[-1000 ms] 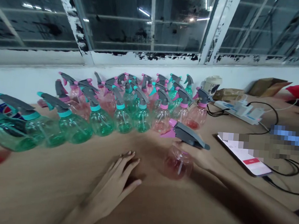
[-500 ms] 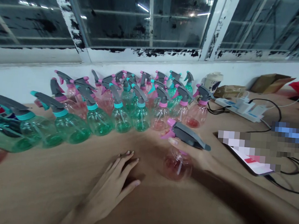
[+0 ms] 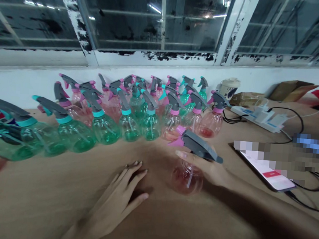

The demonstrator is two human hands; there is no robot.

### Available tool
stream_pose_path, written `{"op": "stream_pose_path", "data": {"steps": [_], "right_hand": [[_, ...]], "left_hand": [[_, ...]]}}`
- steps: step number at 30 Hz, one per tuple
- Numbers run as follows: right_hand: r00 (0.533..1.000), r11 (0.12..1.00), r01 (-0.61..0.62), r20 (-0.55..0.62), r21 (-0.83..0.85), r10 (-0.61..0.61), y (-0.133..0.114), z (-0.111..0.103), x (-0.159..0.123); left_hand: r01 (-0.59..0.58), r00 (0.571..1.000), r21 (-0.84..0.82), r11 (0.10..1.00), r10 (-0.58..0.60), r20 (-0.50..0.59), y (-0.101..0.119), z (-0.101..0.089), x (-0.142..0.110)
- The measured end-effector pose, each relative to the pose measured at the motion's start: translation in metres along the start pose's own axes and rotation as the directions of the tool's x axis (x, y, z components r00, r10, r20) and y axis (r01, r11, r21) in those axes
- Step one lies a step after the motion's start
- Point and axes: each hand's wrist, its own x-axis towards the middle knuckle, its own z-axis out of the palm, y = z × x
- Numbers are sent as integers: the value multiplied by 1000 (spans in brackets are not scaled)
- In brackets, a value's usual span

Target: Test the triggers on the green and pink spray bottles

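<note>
Pink spray bottle [image 3: 187, 178], partly hidden by right hand [image 3: 212, 169], grip apparently closed around it, left hand [image 3: 121, 193] open

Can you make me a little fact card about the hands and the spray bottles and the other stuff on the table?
Right hand: fingers around the neck of a pink spray bottle
Its top: gray and pink
Left hand: palm down at the table, holding nothing
Other bottles: green ones and pink ones, grouped near the wall
Phone: screen lit, right of the held bottle
Cup: behind the power strip
</note>
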Motion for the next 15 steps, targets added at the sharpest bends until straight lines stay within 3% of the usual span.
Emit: {"op": "stream_pose_path", "data": {"steps": [15], "right_hand": [[999, 1000, -21, -25, 1, 21, 3, 10, 9]], "left_hand": [[16, 1000, -14, 1000, -15, 19, -1, 2, -4]]}}
